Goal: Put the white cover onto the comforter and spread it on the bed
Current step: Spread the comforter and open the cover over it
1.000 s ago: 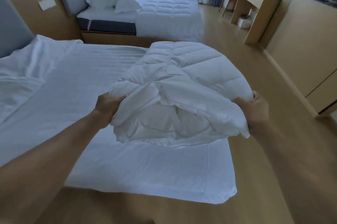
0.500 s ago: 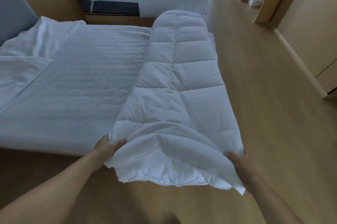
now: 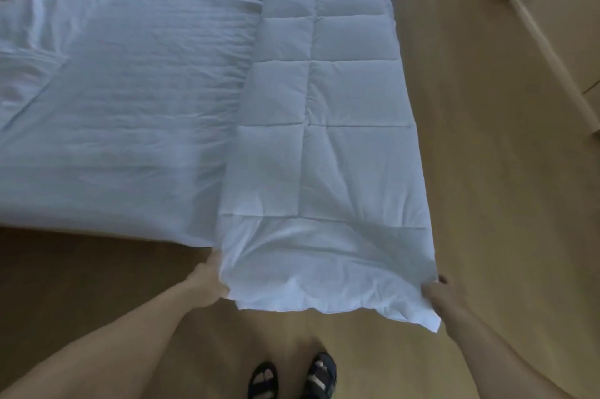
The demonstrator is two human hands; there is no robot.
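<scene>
Wooden floor (image 3: 487,171) borders the folded comforter (image 3: 324,139), which lies as a long strip along the right edge of the white cover (image 3: 130,106), its long axis running straight away from the person. At its near end the left hand (image 3: 207,278) grips one corner and the right hand (image 3: 438,294) pinches the other, both about equally close. Unfolding would likely go leftward across the cover.

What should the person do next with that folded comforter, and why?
Probably flip the top layer leftward to open it. The comforter lies as a narrow folded strip along the right side of the white cover, the rest of the cover is bare, and the left hand and right hand each hold a near corner.
</scene>
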